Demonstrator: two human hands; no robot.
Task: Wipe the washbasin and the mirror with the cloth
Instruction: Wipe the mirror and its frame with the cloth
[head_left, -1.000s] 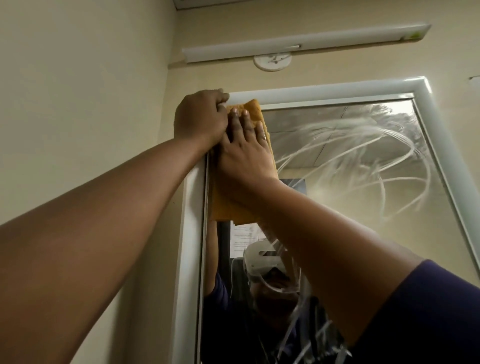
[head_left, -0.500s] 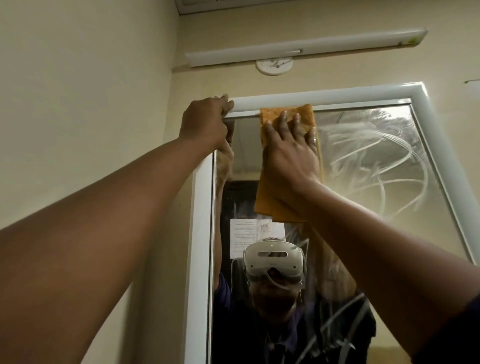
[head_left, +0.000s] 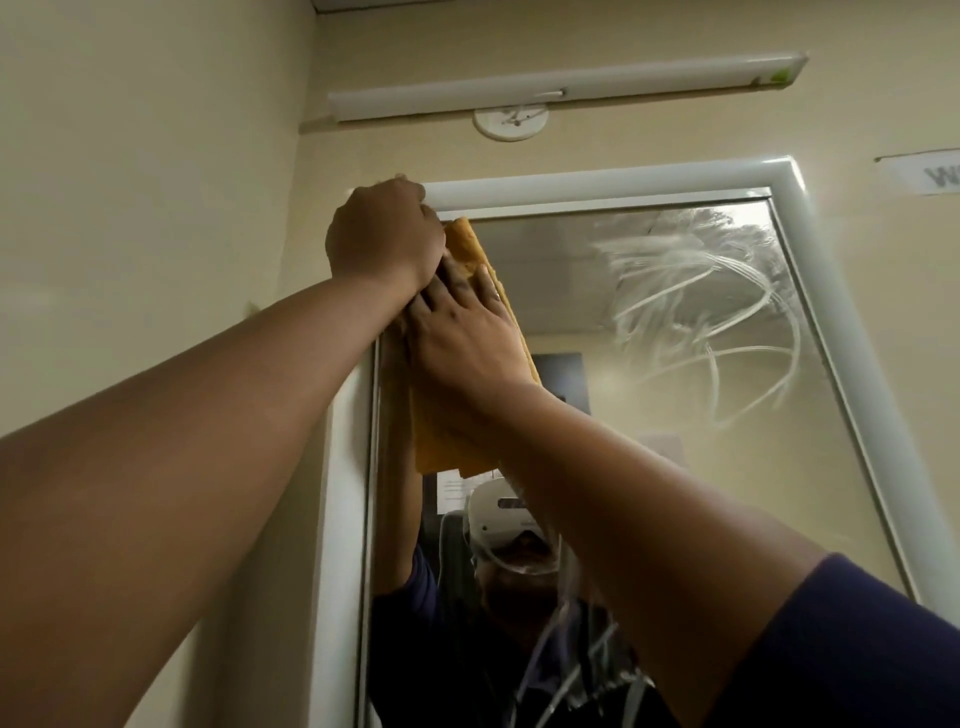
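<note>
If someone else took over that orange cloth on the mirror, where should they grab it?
Probably the lower edge of the orange cloth, coming from below. That part hangs free under the right hand, whose flat fingers press the upper part against the white-framed mirror. The left hand crowds the top corner by the frame, leaving little room there.

One cloth (head_left: 470, 332), one mirror (head_left: 649, 374), two hands.

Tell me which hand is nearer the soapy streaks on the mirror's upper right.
Right. The right hand presses the cloth on the glass just left of the streaks; the left hand grips the frame's top-left corner, farther away.
</note>
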